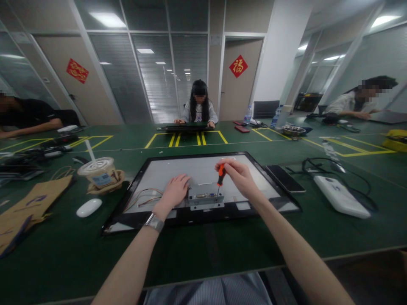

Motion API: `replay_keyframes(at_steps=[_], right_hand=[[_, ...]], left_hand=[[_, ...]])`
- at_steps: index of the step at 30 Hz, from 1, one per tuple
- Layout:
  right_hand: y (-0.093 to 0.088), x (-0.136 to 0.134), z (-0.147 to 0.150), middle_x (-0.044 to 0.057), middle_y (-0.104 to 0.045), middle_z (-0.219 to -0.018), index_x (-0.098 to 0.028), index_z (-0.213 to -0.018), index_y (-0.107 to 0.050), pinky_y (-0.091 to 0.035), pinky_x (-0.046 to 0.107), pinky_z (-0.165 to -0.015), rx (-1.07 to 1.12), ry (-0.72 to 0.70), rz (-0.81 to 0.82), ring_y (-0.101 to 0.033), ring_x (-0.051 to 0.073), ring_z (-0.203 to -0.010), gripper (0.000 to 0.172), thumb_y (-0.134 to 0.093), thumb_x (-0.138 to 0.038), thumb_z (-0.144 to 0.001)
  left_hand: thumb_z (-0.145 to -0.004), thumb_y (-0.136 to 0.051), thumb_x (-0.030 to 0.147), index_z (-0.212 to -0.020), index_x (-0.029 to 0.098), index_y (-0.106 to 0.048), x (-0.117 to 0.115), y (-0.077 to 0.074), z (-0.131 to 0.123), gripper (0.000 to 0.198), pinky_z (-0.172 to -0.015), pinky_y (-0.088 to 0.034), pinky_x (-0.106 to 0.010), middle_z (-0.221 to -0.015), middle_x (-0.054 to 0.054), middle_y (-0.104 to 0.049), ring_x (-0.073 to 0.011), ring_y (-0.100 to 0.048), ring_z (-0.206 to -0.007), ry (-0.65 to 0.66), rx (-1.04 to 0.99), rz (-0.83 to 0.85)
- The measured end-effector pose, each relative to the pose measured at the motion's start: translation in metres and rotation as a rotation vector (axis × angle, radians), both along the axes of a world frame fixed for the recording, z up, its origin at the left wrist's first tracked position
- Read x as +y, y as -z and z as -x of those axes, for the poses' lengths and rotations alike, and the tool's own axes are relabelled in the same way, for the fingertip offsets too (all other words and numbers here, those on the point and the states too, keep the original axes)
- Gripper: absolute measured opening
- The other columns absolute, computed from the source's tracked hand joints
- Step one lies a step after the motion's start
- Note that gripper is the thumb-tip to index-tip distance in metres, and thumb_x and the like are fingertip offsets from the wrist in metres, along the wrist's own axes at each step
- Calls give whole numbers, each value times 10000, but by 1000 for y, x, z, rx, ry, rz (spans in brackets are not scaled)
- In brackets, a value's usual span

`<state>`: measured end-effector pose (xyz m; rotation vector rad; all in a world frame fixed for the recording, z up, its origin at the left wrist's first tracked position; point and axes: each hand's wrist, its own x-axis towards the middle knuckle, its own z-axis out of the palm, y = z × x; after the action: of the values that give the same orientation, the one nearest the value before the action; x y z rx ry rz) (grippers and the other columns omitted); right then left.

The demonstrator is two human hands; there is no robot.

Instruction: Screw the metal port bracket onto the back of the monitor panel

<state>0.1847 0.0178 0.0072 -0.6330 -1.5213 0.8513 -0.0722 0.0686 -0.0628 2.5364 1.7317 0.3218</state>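
In my right hand (239,176) is a screwdriver (221,173) with an orange and black handle, held upright between the fingers. Its shaft points down to the right part of a grey metal bracket (200,202) with port connectors along its front; whether the tip sits in a screw is too small to tell. My left hand (176,189) lies with fingers stretched out at the bracket's left side. Under both hands lies a black-framed display panel (168,166), its pale back facing up. Thin wires (144,194) run across the panel's left part.
Left of the panel are a drink cup (101,173) in a cardboard holder, a white oval case (89,208) and a paper bag (38,197). On the right lie a dark phone (285,178), a white device (340,197) and black cables (338,163). Other people sit around the green table (190,262).
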Motion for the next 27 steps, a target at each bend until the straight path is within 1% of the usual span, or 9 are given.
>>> replay_keyframes(at_steps=[2,4,8,11,15,18,21,24,27], right_hand=[[-1,0,-2,41,-713,-988,-281,-960,-791,-564,374,-816,-24,7,-1,-668,193,-887,173,-725,-419,-881],[-4,-2,-3,39,-715,-1005,-288,-1024,-788,-567,373,-820,-54,-7,21,-674,190,-892,189,-741,-387,-870],[-7,-5,-4,52,-749,-1037,-293,-1157,-750,-546,420,-925,-58,-73,60,-696,211,-998,251,-678,-369,-929],[-7,-4,-3,52,-747,-1050,-290,-1061,-770,-543,413,-929,-21,-114,53,-690,211,-1009,189,-684,-393,-928],[-5,-3,-2,32,-724,-991,-271,-864,-776,-566,353,-810,67,-195,82,-683,186,-894,161,-783,-430,-841],[-6,-3,-2,26,-741,-928,-278,-956,-779,-559,334,-804,86,-270,129,-695,180,-888,179,-753,-436,-878],[-8,-5,-2,36,-762,-982,-288,-1033,-763,-551,373,-869,97,-309,167,-707,199,-950,202,-703,-445,-920],[-11,-6,-2,51,-754,-1055,-272,-971,-768,-528,407,-938,85,-285,157,-690,219,-1018,196,-706,-448,-911],[-11,-6,-3,53,-744,-1023,-255,-910,-769,-539,400,-891,71,-245,134,-679,221,-988,195,-726,-445,-888]], left_hand=[[-1034,-377,241,-1426,186,-548,-1,-1,0,430,-1201,-344,-464,-1549,-121,-498,-272,-477,-1426,-2,3,3],[-1035,-372,242,-1426,190,-546,-1,-2,0,431,-1200,-346,-474,-1548,-122,-498,-275,-474,-1429,-3,2,5],[-1039,-364,255,-1431,185,-542,-3,-3,-1,437,-1202,-342,-489,-1552,-127,-493,-284,-471,-1431,-1,1,7],[-1038,-364,256,-1432,182,-540,-2,-2,0,438,-1196,-349,-488,-1549,-133,-495,-285,-476,-1426,3,0,4],[-1030,-377,223,-1419,181,-549,0,0,0,427,-1194,-351,-476,-1545,-136,-500,-269,-484,-1419,5,2,-6],[-1032,-383,231,-1414,189,-554,1,1,-1,420,-1196,-349,-470,-1543,-130,-504,-263,-482,-1421,8,6,-11],[-1035,-376,232,-1422,184,-550,1,1,-1,427,-1194,-349,-474,-1545,-128,-502,-271,-481,-1420,7,14,-10],[-1036,-374,234,-1427,177,-545,0,0,-1,431,-1194,-350,-469,-1543,-128,-503,-273,-477,-1424,3,21,-8],[-1038,-372,238,-1426,184,-545,0,0,-1,429,-1193,-351,-463,-1540,-123,-508,-270,-479,-1423,1,24,-9]])
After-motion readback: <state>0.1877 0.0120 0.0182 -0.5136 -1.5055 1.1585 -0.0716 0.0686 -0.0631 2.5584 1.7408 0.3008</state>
